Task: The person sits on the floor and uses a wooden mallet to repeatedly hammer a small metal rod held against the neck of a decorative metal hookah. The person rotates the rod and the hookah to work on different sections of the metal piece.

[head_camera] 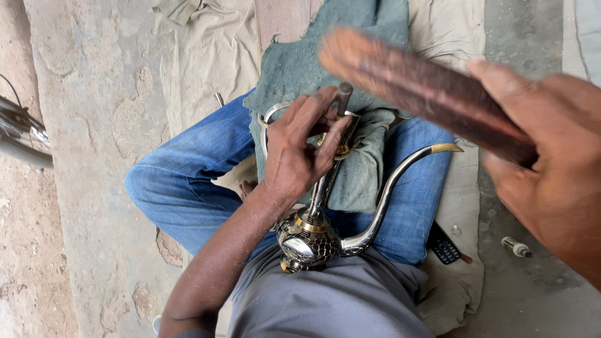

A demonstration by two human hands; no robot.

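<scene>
One metal ewer [311, 241] is seen lying across the lap of a seated person, its round, patterned body near the waist and its long neck pointing away. One curved spout [388, 191] with a brass tip rises from the body to the right. Nothing can be seen inside the ewer, since its mouth is covered. The left hand [300, 150] is clamped on the upper neck, where one short metal punch [343, 97] is pinched upright by the fingers. One wooden mallet [426, 87], blurred, is gripped in the closed right hand [551, 156], raised above the lap. One grey-green cloth [325, 62] is spread under the ewer. One small dark remote [443, 247] and one small bolt-like piece [516, 247] lie on the floor.
</scene>
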